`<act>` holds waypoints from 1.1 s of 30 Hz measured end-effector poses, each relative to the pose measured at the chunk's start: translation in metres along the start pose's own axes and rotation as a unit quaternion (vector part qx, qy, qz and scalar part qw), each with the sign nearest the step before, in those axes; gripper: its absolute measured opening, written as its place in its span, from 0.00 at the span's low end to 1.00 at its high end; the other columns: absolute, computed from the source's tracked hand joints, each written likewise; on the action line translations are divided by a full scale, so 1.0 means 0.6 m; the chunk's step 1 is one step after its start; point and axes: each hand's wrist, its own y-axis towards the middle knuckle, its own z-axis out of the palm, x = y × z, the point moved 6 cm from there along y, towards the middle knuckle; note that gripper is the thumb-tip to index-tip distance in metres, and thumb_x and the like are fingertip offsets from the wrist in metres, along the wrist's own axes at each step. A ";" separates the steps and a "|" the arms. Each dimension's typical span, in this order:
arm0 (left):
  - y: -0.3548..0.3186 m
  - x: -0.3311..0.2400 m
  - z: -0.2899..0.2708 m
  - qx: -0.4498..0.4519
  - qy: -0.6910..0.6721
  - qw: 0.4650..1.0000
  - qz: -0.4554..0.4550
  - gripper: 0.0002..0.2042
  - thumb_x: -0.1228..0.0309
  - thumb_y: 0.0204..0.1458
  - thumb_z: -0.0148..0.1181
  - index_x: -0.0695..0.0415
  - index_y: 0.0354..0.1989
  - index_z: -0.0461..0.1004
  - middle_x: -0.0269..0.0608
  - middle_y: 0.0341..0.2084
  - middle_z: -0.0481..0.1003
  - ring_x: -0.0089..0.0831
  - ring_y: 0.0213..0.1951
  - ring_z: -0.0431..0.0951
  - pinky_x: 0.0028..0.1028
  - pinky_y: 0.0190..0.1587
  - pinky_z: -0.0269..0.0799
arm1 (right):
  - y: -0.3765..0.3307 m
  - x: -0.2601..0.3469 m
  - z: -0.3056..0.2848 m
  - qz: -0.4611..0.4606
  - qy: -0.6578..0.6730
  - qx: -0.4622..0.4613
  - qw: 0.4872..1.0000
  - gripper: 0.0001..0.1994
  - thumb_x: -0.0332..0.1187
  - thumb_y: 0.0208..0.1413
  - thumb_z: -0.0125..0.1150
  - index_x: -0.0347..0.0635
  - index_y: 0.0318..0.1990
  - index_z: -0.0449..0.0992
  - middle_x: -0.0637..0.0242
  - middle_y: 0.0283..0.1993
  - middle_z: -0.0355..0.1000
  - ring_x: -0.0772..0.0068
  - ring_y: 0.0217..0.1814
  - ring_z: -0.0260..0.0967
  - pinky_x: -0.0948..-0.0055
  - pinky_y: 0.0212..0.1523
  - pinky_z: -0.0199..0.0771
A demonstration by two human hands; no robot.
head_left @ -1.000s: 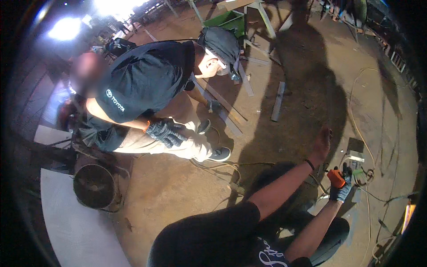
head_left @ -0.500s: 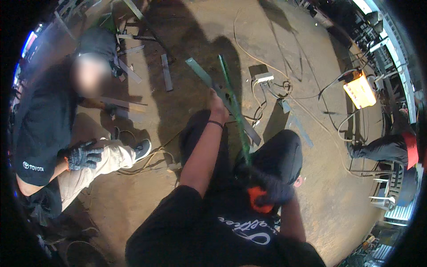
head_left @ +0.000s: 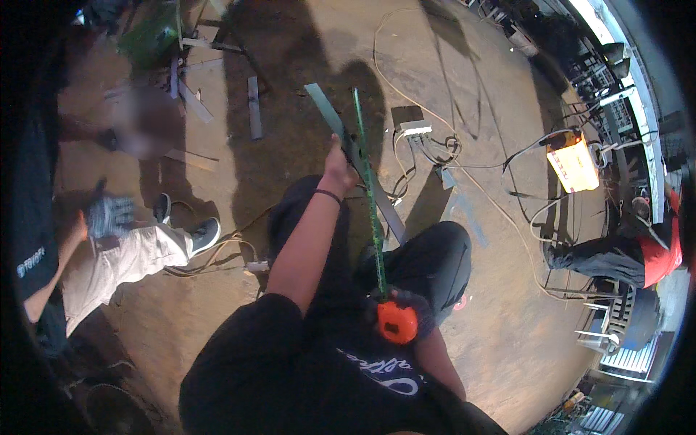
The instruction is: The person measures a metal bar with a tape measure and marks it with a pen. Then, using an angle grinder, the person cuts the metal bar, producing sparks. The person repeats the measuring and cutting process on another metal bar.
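My bare left hand (head_left: pixel 338 168) is closed around a flat grey metal strip (head_left: pixel 323 107) that slants across in front of my knees. My gloved right hand (head_left: pixel 419 310) grips an orange tape measure (head_left: pixel 396 323) close to my belly. From its case a long green blade (head_left: pixel 374 225) runs out, passing beside my left hand. The blade crosses the strip in view near that hand, its far end standing a little apart from the strip's far end. Whether blade and strip touch cannot be made out.
To my left sits a person in light trousers (head_left: pixel 123 268) and gloves. Loose metal strips (head_left: pixel 254 109) lie on the floor beyond. A white power strip (head_left: pixel 415 128) with cables is ahead, an orange-and-white box (head_left: pixel 573 165) to the right. Another person in red (head_left: pixel 658 254) is at far right.
My right hand has moved the tape measure case up and left, turning its orange face into plain view. My left hand keeps hold of the strip. The person at left has shifted further left.
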 end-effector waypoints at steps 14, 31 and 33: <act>-0.047 -0.041 0.054 0.117 -0.007 0.993 -0.022 0.31 0.39 0.66 0.34 0.57 0.50 0.68 0.43 0.34 0.74 0.40 0.36 0.76 0.43 0.41 0.75 | -0.010 0.100 -0.038 -0.046 -0.337 -0.216 0.915 0.14 0.43 0.64 0.58 0.40 0.37 0.76 0.67 0.31 0.74 0.73 0.32 0.72 0.72 0.34 0.73; -0.094 -0.110 0.139 0.190 -0.049 0.980 0.036 0.34 0.38 0.65 0.29 0.59 0.47 0.70 0.45 0.34 0.73 0.43 0.40 0.73 0.48 0.49 0.70 | -0.054 0.206 0.019 -0.091 -0.693 -0.153 0.698 0.14 0.43 0.64 0.57 0.43 0.38 0.80 0.61 0.32 0.76 0.71 0.38 0.73 0.67 0.43 0.72; -0.104 -0.120 0.171 0.210 -0.070 0.975 0.029 0.34 0.39 0.66 0.29 0.61 0.46 0.69 0.46 0.35 0.73 0.43 0.40 0.72 0.48 0.51 0.69 | -0.077 0.232 0.026 -0.031 -0.604 -0.198 0.771 0.16 0.44 0.64 0.57 0.41 0.35 0.79 0.62 0.32 0.75 0.71 0.36 0.71 0.67 0.43 0.72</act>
